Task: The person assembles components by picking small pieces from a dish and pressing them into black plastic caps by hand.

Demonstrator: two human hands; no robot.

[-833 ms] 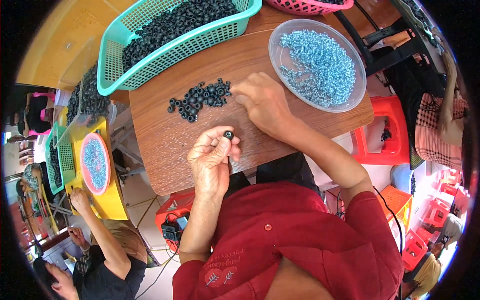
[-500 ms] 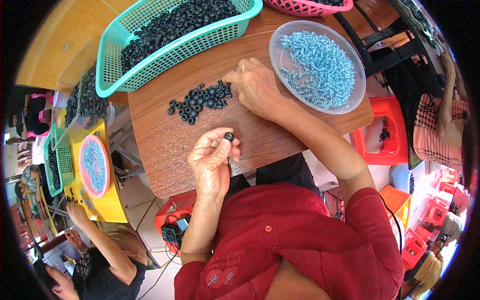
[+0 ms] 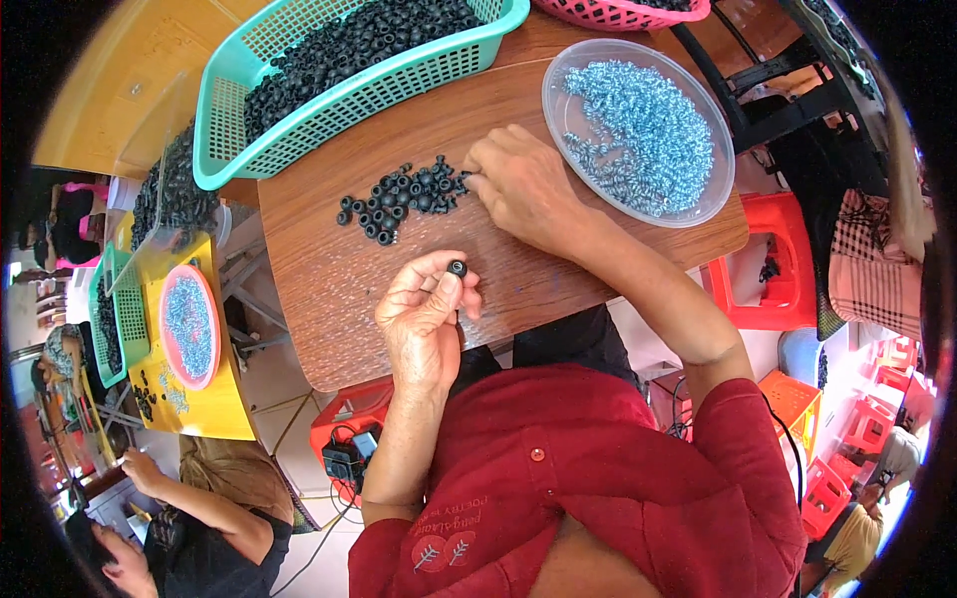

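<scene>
In my left hand (image 3: 424,304), thumb and fingers pinch a small round black part (image 3: 457,268). It has a hollow end that faces up, with a pale ring inside. My right hand (image 3: 523,189) rests at the right edge of a loose pile of black round parts (image 3: 394,199). Its fingers are bent together there, and the fingertips touch the outermost pieces. What lies between them is mostly hidden. Right of this hand stands a clear round tub (image 3: 725,164) holding many small pale-blue translucent pieces (image 3: 648,135).
A turquoise mesh basket (image 3: 369,108) of black parts stands at the table's far left, a pink basket (image 3: 638,17) at the far edge. The wooden table (image 3: 349,329) ends near my body. Red stools (image 3: 773,261) stand at right. A co-worker (image 3: 214,513) sits left by a yellow table (image 3: 214,414).
My right hand has shifted slightly right and down, its fingers still at the pile's edge. My left hand keeps its pinch on the black part. The co-worker's hand has moved off the yellow table.
</scene>
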